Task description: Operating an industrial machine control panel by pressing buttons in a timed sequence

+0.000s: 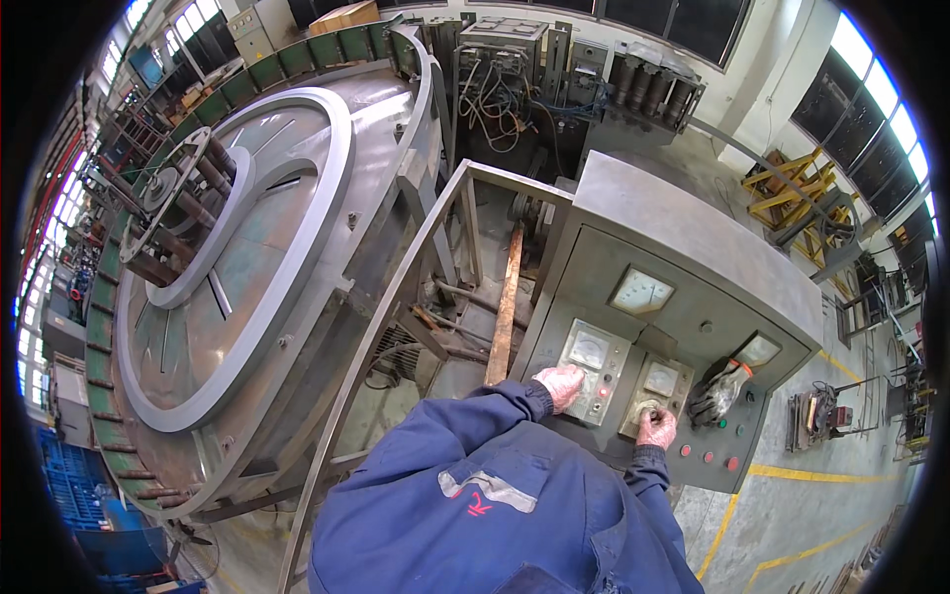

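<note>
A grey metal control cabinet stands in front of me, its sloped panel carrying two small meter units. My left hand is at the lower left of the left meter unit, fingers bent together against it; what they pinch is hidden. On the right meter unit, the fingers of my right hand are closed around a control knob at its lower part. A pair of dark work gloves rests on the panel just right of that hand. Both arms are in blue sleeves.
Left of me is a large round machine table with a pale grey ring on top. An angle-iron frame and a wooden plank lie between it and the cabinet. Red push buttons line the panel's lower edge. Yellow steel stands are behind right.
</note>
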`<state>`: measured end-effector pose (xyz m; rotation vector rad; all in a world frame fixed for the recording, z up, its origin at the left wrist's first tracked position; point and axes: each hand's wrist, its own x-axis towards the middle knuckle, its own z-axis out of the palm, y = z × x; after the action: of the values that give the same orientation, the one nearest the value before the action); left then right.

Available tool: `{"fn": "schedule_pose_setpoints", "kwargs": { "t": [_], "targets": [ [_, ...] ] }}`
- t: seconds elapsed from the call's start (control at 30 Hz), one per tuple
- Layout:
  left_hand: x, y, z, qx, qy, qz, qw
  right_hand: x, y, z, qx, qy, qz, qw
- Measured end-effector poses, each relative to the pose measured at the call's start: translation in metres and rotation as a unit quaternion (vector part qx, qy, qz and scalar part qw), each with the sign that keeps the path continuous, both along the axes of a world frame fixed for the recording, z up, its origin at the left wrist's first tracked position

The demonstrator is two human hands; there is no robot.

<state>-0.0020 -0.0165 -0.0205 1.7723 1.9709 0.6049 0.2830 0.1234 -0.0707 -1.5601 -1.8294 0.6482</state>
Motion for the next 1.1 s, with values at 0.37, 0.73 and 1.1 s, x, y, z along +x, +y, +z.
{"fn": "schedule_pose_setpoints", "kwargs": {
  "t": [0.37, 0.73, 1.1],
  "targets": [
    [0.000, 0.001, 0.001, -0.008, 0.003, 0.003, 1.000, -0.003, -0.002, 0.007, 0.020, -0.018, -0.001, 1.000],
    [0.001, 0.003, -0.010, -0.006, 0.009, -0.001, 1.000, -0.002, 0.000, 0.001, 0.018, -0.002, -0.004, 1.000],
    [0.001, 0.001, -0.007, -0.012, 0.007, 0.002, 1.000, -0.004, -0.001, 0.003, 0.018, 0.003, -0.006, 1.000]
  ]
}}
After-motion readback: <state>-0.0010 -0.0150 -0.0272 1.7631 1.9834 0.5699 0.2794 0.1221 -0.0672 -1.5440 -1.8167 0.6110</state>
